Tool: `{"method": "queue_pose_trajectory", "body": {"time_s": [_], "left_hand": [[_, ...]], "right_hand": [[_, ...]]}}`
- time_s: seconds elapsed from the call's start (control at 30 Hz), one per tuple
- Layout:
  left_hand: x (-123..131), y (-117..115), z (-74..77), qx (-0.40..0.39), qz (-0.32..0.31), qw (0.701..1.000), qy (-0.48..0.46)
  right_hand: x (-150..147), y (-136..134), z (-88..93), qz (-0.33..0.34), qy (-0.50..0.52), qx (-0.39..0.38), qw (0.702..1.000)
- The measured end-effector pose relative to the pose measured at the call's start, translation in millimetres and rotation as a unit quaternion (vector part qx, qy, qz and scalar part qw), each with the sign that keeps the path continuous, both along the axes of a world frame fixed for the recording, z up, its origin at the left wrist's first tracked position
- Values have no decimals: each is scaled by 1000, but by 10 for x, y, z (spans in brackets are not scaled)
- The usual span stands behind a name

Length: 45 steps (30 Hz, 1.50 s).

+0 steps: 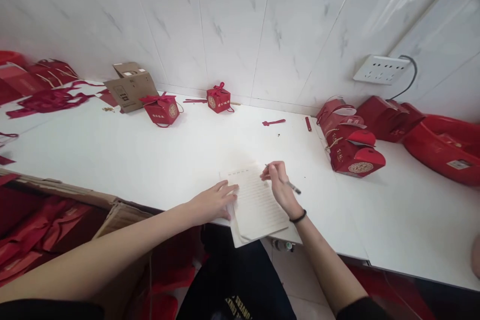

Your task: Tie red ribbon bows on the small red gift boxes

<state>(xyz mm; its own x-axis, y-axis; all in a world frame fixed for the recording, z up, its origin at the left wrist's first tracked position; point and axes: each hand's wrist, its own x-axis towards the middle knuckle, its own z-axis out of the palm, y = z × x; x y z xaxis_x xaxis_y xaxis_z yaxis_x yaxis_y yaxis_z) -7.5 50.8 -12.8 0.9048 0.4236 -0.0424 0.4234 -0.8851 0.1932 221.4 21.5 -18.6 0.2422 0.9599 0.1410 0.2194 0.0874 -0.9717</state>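
A lined notebook (256, 206) lies at the front edge of the white table (123, 155), partly hanging over it. My left hand (212, 202) rests flat on the notebook's left edge with fingers stretched out. My right hand (276, 185) is closed around a pen (293, 187), its tip on the upper part of the page. A dark band sits on my right wrist.
Two small red gift boxes (162, 109) (218, 98) stand near the tiled wall beside a brown cardboard piece (129, 89). More red boxes (350, 145) pile at the right below a wall socket (380, 69). Red ribbons (48, 100) lie far left. A carton of red paper (45, 230) sits lower left.
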Motion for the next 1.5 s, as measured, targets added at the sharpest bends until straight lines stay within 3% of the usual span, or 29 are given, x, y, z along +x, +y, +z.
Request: {"method": "queue_pose_trajectory", "body": {"time_s": [0.13, 0.23, 0.33, 0.7, 0.87, 1.5], "left_hand": [[22, -12, -31, 13, 1, 1000, -10], [25, -22, -59, 8, 14, 1000, -16], [37, -27, -91, -17, 37, 999, -36], [87, -75, -64, -30, 69, 997, -21], [85, -99, -81, -40, 87, 995, -27], [86, -109, -114, -37, 85, 995, -41]], "right_hand": [[-41, 426, -61, 35, 66, -12, 997], [-117, 529, -189, -5, 113, -40, 993], [-146, 516, -240, -31, 104, -53, 993], [-150, 481, -142, -62, -81, -69, 992], [-149, 476, -147, -51, -102, -100, 988], [-143, 480, -135, -63, -122, -97, 986]]}}
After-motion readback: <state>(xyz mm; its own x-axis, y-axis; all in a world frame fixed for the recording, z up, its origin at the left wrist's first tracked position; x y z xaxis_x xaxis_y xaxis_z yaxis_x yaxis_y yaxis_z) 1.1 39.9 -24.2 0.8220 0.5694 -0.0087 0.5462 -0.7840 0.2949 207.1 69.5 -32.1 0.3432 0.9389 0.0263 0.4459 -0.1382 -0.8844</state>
